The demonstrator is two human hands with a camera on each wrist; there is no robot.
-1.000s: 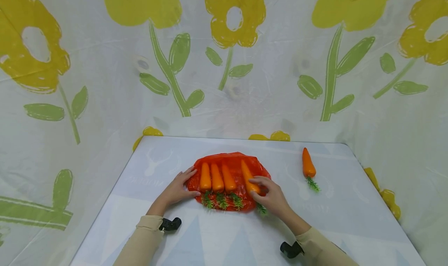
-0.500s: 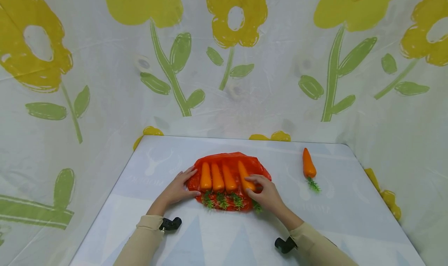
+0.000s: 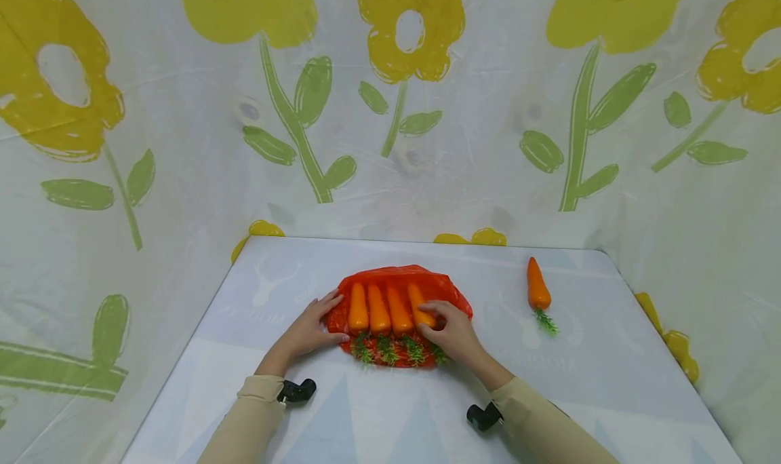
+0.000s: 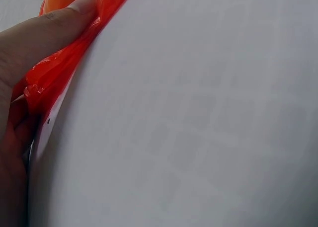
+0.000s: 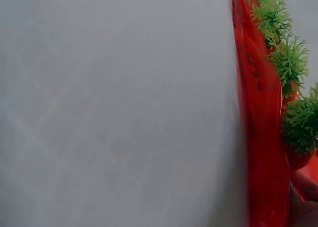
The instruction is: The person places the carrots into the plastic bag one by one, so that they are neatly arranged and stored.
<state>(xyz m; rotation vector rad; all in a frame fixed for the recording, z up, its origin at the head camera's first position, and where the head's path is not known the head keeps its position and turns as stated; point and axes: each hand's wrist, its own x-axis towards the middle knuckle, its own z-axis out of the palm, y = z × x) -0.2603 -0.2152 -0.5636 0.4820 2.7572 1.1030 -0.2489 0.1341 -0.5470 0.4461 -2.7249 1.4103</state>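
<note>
In the head view, several orange carrots [image 3: 379,313] with green frilly tops lie side by side on a red plastic bag [image 3: 442,286]. My left hand [image 3: 311,325] holds the bag's left side, fingers at its edge and thumb at the near corner. The left wrist view shows bunched red plastic [image 4: 62,63] under that thumb [image 4: 64,23]. My right hand [image 3: 450,328] grips the rightmost carrot [image 3: 417,300] between thumb and fingers, close beside the others. In the right wrist view, the leafy tops [image 5: 290,63] stick out along the bag's near edge; most of this hand is cut off.
Another carrot [image 3: 537,284] lies apart at the back right of the pale table [image 3: 378,410]. A curtain [image 3: 488,98] with yellow flowers surrounds the table on its back and sides. Black camera mounts [image 3: 297,391] sit at both wrists.
My right hand has slid the rightmost carrot to the left over the red bag, up toward the others. My left hand has stayed in place.
</note>
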